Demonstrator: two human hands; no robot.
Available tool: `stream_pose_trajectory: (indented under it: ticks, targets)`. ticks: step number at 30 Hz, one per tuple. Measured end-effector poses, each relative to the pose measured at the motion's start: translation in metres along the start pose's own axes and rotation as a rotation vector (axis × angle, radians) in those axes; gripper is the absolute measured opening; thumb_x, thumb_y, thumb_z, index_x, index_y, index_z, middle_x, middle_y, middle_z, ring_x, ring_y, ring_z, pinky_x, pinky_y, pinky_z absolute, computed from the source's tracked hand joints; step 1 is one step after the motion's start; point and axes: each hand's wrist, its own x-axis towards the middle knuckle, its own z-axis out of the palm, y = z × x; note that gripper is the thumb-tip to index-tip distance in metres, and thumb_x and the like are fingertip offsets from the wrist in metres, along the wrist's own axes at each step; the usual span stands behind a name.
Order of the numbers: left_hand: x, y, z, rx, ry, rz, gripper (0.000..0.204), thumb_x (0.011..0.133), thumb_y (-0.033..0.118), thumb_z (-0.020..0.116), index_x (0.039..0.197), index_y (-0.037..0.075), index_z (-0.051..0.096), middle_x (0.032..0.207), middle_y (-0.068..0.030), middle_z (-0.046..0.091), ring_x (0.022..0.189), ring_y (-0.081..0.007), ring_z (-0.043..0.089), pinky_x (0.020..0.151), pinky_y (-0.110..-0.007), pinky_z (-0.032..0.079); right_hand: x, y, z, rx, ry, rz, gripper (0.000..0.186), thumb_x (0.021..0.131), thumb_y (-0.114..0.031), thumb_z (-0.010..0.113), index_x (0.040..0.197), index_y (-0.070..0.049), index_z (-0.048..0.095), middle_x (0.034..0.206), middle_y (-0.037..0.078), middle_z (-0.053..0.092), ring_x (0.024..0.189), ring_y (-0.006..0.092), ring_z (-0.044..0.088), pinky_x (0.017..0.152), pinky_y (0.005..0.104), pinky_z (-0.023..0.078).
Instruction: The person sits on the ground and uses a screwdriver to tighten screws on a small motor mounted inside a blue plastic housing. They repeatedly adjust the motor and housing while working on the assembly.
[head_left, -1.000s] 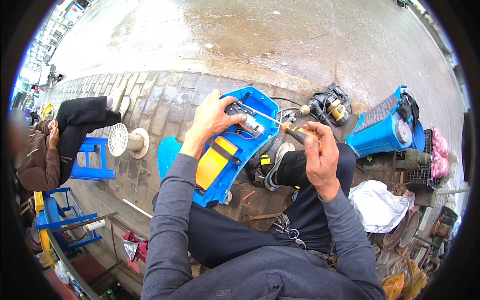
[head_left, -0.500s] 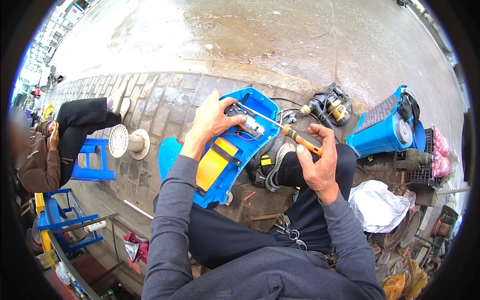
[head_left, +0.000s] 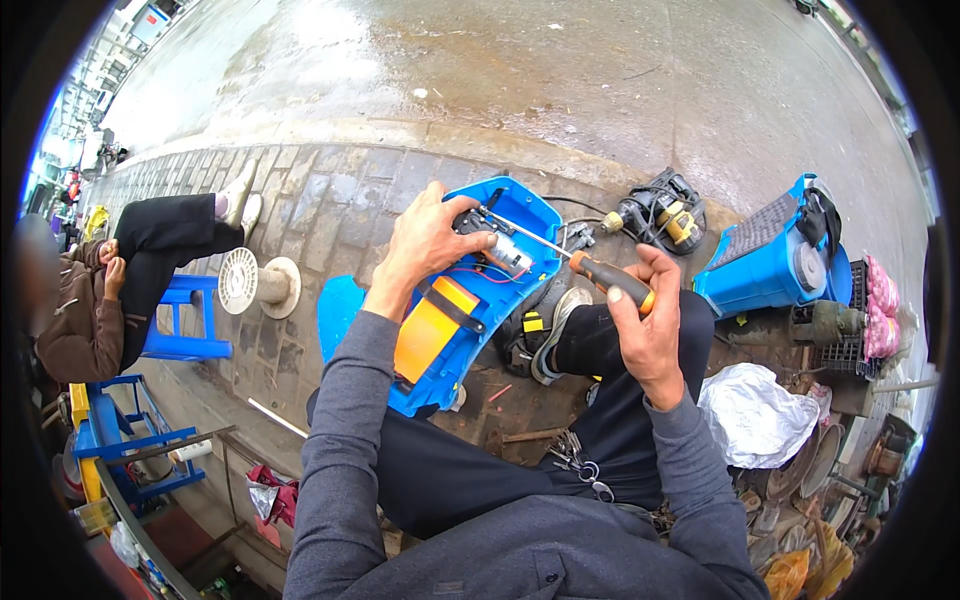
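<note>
A blue plastic housing (head_left: pixel 535 215) rests open over my lap, its hollow side up. Inside it sit a small electric motor (head_left: pixel 512 254) with thin red and blue wires and a yellow block (head_left: pixel 437 325) under a black strap. My left hand (head_left: pixel 425 243) closes its thumb and fingers on the black gearbox end of the motor. In my right hand (head_left: pixel 652 335) is the black and orange handle of a screwdriver (head_left: pixel 612 280), held loosely between thumb and fingers. Its shaft slopes up left, with the tip at the gearbox.
A blue backpack-style tank (head_left: pixel 755 245) and a black-and-yellow device with coiled cable (head_left: pixel 668 215) stand right. A white plastic bag (head_left: pixel 755 413) lies beside my right forearm, near assorted hardware. At left, a person (head_left: pixel 95 310) sits by a blue stool (head_left: pixel 187 320) and an empty spool (head_left: pixel 258 283).
My right fingers have shifted round the screwdriver handle, which shows more of its black side now. My left hand and the housing stay nearly still. The seated person's hands have moved slightly.
</note>
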Motion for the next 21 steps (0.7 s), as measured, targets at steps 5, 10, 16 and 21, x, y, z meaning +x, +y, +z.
stream_pose_trajectory:
  ticks: [5, 10, 16, 21]
  targets:
    - [0.0, 0.001, -0.001, 0.009, -0.009, 0.0, 0.068, 0.08, 0.058, 0.09, 0.135, 0.019, 0.079, 0.116, -0.0177, 0.063, 0.119, -0.0397, 0.067, 0.1, -0.051, 0.057, 0.007, 0.006, -0.007, -0.046, -0.004, 0.451, 0.045, 0.112, -0.029, 0.064, 0.143, 0.002, 0.052, 0.108, 0.006, 0.067, 0.079, 0.0083, 0.063, 0.065, 0.0253, 0.049]
    - [-0.001, 0.001, -0.001, 0.004, -0.011, -0.01, 0.069, 0.081, 0.059, 0.09, 0.135, 0.019, 0.078, 0.118, -0.0187, 0.063, 0.12, -0.0407, 0.066, 0.101, -0.052, 0.056, 0.001, 0.01, 0.004, 0.024, 0.069, -0.02, 0.048, 0.112, -0.03, 0.068, 0.141, 0.003, 0.05, 0.111, 0.01, 0.067, 0.083, 0.0108, 0.064, 0.071, 0.0258, 0.052]
    - [0.0, 0.002, -0.003, 0.005, -0.021, -0.012, 0.069, 0.081, 0.059, 0.089, 0.135, 0.019, 0.078, 0.12, -0.0193, 0.063, 0.121, -0.041, 0.066, 0.102, -0.052, 0.056, 0.005, 0.01, -0.001, -0.059, 0.084, 0.428, 0.037, 0.112, -0.024, 0.069, 0.131, 0.004, 0.055, 0.113, 0.014, 0.069, 0.073, 0.0145, 0.066, 0.071, 0.0268, 0.055]
    - [-0.001, 0.002, -0.003, -0.011, -0.025, -0.011, 0.068, 0.081, 0.058, 0.089, 0.136, 0.018, 0.078, 0.12, -0.0193, 0.063, 0.121, -0.0409, 0.067, 0.102, -0.052, 0.056, 0.002, 0.008, 0.014, 0.029, 0.189, -0.098, 0.035, 0.109, -0.029, 0.075, 0.121, 0.001, 0.061, 0.085, 0.005, 0.069, 0.073, 0.0115, 0.063, 0.069, 0.0297, 0.055]
